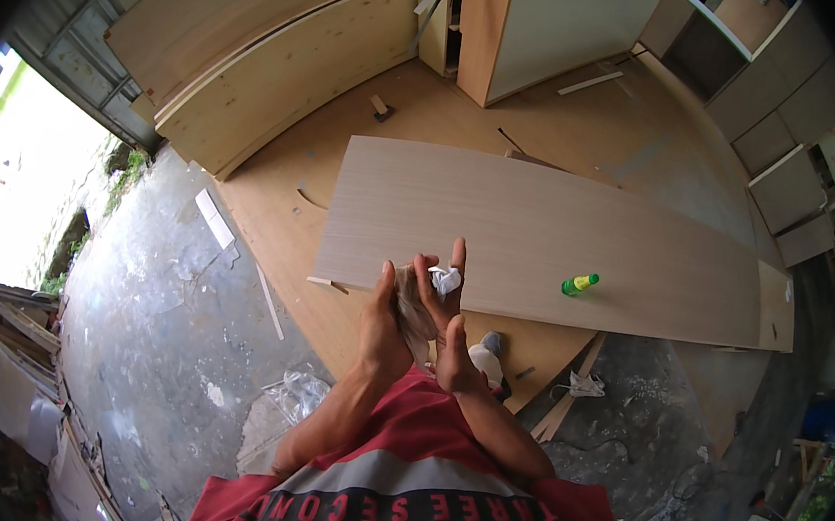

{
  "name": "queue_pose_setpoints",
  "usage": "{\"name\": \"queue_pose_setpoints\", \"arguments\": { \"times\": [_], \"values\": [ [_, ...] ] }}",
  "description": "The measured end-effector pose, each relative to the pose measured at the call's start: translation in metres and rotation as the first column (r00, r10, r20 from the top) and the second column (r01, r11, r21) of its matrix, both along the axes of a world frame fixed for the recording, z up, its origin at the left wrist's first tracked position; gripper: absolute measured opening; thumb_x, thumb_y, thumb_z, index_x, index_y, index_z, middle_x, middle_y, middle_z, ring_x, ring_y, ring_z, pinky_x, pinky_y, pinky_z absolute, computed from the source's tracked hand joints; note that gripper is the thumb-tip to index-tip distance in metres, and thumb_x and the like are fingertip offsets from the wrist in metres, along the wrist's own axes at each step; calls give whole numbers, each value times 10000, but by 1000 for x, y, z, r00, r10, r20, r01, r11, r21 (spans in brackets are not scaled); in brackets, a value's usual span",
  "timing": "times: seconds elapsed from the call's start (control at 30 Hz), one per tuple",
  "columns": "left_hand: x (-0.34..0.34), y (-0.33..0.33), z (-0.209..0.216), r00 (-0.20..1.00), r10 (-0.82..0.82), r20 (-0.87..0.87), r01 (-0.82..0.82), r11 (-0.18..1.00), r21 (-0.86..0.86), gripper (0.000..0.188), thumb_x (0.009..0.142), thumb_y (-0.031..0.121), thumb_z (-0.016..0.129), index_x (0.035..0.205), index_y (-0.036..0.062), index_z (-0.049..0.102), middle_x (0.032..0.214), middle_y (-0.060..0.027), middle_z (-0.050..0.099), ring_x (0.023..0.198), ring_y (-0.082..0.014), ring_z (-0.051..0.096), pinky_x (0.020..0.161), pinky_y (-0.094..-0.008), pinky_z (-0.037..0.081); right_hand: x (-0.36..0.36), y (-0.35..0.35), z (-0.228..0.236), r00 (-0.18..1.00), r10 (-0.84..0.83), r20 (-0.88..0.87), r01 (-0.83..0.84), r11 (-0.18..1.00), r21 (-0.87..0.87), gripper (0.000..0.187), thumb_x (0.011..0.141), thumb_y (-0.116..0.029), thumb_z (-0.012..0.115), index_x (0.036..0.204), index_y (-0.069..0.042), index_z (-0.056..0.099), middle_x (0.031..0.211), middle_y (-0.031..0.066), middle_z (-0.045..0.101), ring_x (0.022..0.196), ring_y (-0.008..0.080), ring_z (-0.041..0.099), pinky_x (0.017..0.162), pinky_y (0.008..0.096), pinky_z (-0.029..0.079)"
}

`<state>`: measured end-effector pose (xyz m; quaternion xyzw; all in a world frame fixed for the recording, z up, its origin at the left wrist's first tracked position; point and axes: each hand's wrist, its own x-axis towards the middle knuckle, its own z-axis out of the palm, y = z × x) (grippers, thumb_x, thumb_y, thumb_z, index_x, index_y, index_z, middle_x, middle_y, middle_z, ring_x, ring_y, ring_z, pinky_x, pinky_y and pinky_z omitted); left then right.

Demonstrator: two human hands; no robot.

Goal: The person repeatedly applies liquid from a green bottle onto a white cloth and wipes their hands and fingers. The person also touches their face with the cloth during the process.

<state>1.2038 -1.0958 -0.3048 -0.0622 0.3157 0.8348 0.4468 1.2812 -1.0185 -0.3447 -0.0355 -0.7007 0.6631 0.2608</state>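
Observation:
My hands are raised close together in front of my chest, above the near edge of a wood-grain board [526, 226]. My left hand [385, 336] has a beige, crumpled cloth-like piece [416, 311] against its palm, its thumb and fingers partly round it. Across from it, my right hand [458, 357] points one finger upward while other fingers bend toward the beige piece. A white crumpled scrap [445, 280] is caught at the right fingers. To the right, a green bottle [580, 284] with a yellow-green label lies on the board.
Beneath the board is a larger brown sheet [271, 216] on the grey floor [159, 336]. Long wooden panels [295, 68] lean at the back left, and a cabinet [559, 43] stands behind. Clear plastic wrap [299, 395] and wood strips [571, 391] lie near me.

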Motion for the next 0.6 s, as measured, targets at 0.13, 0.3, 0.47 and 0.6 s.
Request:
{"name": "queue_pose_setpoints", "arguments": {
  "times": [0.13, 0.3, 0.47, 0.6],
  "values": [
    [2, 12, -14, 834, -10, -551, -232, 900, -369, 426, 1093, 435, 481, 1018, 41, 624, 859, -9, 636, 774, -105, 580, 691, -275, 480, -4, -3, 0, 978, -201, 53, 138, 820, 555, 980, 977, -771, 92, 1591, -46, 329, 1687, 282, -28, 1518, 566, -108, 1197, 675, 35],
    [-15, 9, -20, 869, -119, -480, -118, 893, -435, 549, 1072, 535, 477, 781, 80, 577, 653, 47, 520, 555, -46, 431, 476, -247, 332, -5, 2, -7, 999, -47, 6, 35, 819, 572, 1052, 972, -777, 77, 1471, 56, 482, 1698, 236, 54, 1513, 575, -108, 1192, 683, 51],
    [-27, 8, -16, 990, -46, -136, -28, 869, -494, 529, 1059, 516, 520, 724, 107, 531, 636, 40, 463, 524, -84, 454, 439, -273, 350, -3, 2, -8, 991, 122, -56, -91, 920, 381, 1067, 987, -755, 50, 1284, 56, 676, 1715, 177, 76, 1547, 487, -113, 1217, 638, 15],
    [-52, -5, -59, 956, -267, -118, 244, 953, -179, 564, 1061, 566, 458, 739, 108, 525, 642, 16, 491, 555, -122, 508, 479, -292, 420, 1, 0, -10, 950, 286, -123, -303, 939, -164, 1136, 930, -822, 5, 1386, 33, 598, 1724, 148, 34, 1581, 358, -74, 1240, 580, -27]
  ]
}}
